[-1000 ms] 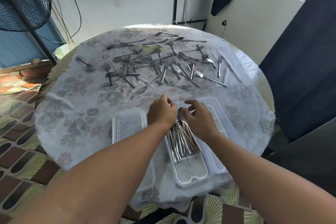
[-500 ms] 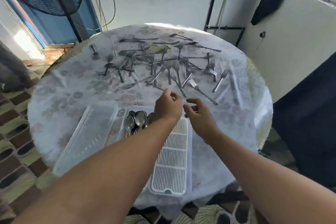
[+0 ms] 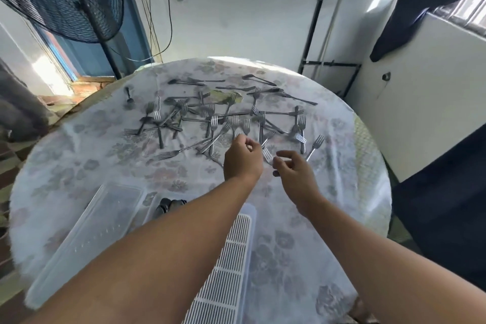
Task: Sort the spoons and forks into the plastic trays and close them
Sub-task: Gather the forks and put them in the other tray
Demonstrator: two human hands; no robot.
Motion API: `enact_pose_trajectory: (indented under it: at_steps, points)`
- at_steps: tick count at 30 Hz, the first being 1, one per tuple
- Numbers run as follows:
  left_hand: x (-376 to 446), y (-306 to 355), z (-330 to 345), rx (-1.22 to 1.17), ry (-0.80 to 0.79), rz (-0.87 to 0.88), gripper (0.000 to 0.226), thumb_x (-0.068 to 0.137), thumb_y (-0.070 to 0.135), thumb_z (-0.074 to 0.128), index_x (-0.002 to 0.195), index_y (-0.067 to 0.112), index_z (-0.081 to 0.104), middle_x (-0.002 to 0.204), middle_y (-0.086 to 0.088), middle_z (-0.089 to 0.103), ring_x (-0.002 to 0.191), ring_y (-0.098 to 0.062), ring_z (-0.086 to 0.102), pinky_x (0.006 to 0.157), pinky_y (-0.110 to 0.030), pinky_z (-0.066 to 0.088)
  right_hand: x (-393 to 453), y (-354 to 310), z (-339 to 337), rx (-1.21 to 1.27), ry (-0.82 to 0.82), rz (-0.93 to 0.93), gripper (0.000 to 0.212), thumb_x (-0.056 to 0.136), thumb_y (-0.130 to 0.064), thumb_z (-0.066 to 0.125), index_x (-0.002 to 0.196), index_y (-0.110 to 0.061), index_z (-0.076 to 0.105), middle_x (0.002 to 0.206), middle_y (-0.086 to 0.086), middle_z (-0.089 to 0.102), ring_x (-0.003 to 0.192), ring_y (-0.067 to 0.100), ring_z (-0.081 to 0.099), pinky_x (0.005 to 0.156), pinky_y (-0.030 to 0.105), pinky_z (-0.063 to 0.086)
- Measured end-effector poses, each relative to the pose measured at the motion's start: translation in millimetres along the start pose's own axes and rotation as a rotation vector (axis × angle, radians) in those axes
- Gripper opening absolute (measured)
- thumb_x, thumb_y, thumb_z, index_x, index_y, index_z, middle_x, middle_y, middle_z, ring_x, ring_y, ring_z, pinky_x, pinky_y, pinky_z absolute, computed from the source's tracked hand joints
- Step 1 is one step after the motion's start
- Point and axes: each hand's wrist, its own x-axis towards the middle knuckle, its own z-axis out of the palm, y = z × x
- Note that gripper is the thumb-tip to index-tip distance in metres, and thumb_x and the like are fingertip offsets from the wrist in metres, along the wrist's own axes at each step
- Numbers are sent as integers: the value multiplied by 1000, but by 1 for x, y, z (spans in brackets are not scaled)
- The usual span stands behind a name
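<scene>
- Our left hand (image 3: 243,159) and right hand (image 3: 294,175) hover with loosely curled, empty grip near the scattered steel forks (image 3: 223,123) on the round floral tabletop (image 3: 79,160).
- The clear plastic tray (image 3: 105,221) lies near us, left.

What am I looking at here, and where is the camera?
No machine here: a person wears a wide-angle camera on the head, looking forward and down, so both bare arms stretch into view. The left hand and right hand reach toward scattered forks on a round table under a flowered cloth. Both hands have loosely curled fingers and seem to hold nothing yet. Nearer the person lie a clear plastic tray and a white slatted tray; some cutlery peeks out behind the left forearm.
</scene>
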Motion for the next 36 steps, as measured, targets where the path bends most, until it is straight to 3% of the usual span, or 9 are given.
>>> enact_pose_trajectory:
  at_steps: [5, 13, 18, 23, 27, 32, 36]
  points:
    - [22, 6, 28, 12, 27, -25, 16, 96, 31, 51, 92, 20, 62, 87, 2, 69, 82, -26, 65, 76, -41, 56, 46, 7, -7, -24, -30, -10, 6, 97, -30, 64, 102, -31, 67, 84, -2, 75, 79, 17, 73, 76, 37, 56]
    - [52, 24, 67, 13, 138, -124, 12, 96, 32, 51, 91, 27, 61, 81, 5, 69, 73, -21, 67, 63, -34, 52, 129, 10, -24, -77, -184, -42, 7, 98, -25, 62, 103, -24, 67, 87, 1, 74, 79, 18, 73, 66, 25, 51]
    - [62, 43, 91, 13, 261, -204, 11, 95, 31, 54, 90, 25, 62, 83, 7, 67, 74, -19, 64, 62, -32, 49, 167, 4, -38, -120, -303, -88, 9, 97, -27, 62, 103, -23, 67, 88, 3, 75, 76, 17, 73, 65, 30, 50]
    - [79, 50, 106, 1, 296, -198, 12, 96, 31, 54, 94, 25, 63, 90, 4, 68, 79, -21, 64, 66, -34, 50, 199, -5, -41, -173, -323, -113, 8, 96, -33, 64, 99, -28, 68, 82, -2, 75, 77, 17, 73, 64, 31, 50]
    - [100, 54, 111, -6, 317, -162, 13, 98, 32, 54, 95, 25, 63, 81, 5, 66, 73, -20, 62, 62, -33, 47, 215, -9, -40, -171, -308, -117, 8, 97, -33, 65, 98, -26, 69, 83, 0, 75, 77, 17, 74, 58, 27, 47]
    - [123, 63, 120, -1, 319, -142, 11, 99, 29, 55, 98, 24, 65, 84, 7, 64, 69, -12, 58, 53, -27, 38, 242, -10, -39, -178, -308, -124, 9, 97, -35, 64, 102, -28, 69, 82, -5, 76, 77, 14, 74, 73, 39, 58]
    - [144, 64, 133, 38, 310, -172, 10, 99, 26, 56, 102, 22, 64, 87, 8, 63, 66, -7, 54, 51, -26, 33, 270, -6, -39, -219, -342, -146, 10, 97, -33, 64, 103, -28, 69, 81, -4, 75, 73, 21, 72, 69, 39, 57]
